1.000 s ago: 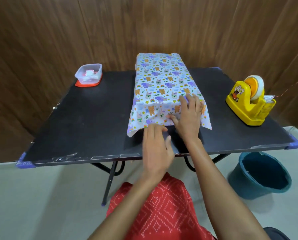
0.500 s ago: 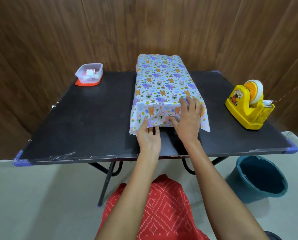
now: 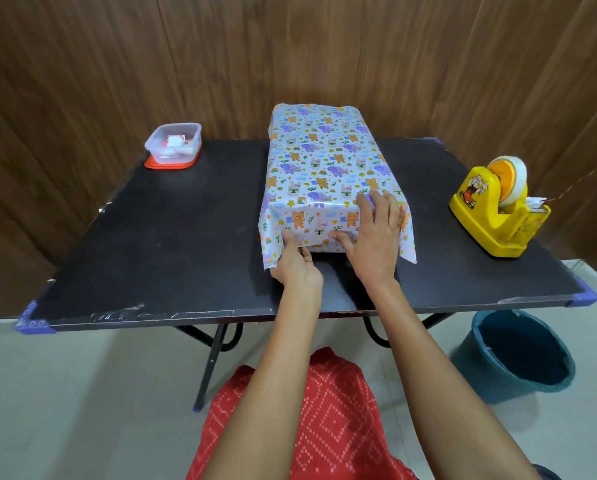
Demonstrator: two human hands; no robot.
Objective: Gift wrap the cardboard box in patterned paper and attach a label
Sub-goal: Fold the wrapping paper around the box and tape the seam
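The patterned paper (image 3: 324, 157) already covers the top and both long sides of the cardboard box, which is hidden beneath it and stands lengthwise in the middle of the black worktop (image 3: 168, 237), directly under and ahead of both grips. The work is now at the near end, where the paper hangs down as a loose flap with unfolded wings sticking out to either side.

The right grip (image 3: 376, 237) lies flat and spread. Its fingers reach over the parcel's near top edge and its thumb presses the flap against the end face, and it clasps nothing. The left grip (image 3: 298, 268), just beside it and lower, pinches the flap's bottom edge near its left corner, thumb on the printed side and fingers curled beneath.

By my reading, the main wrap is done. The near end is only half folded, no tape shows on it, the far end cannot be seen, and no label is on the parcel.

A yellow tape dispenser (image 3: 491, 216) sits well to the right of the right grip. A clear tub (image 3: 174, 145) on a red lid sits far ahead and left of the left grip. A teal bucket (image 3: 518, 355) stands on the floor.

No writing can be read. The dispenser carries a cartoon sticker, and the paper shows bears, elephants and rainbows.
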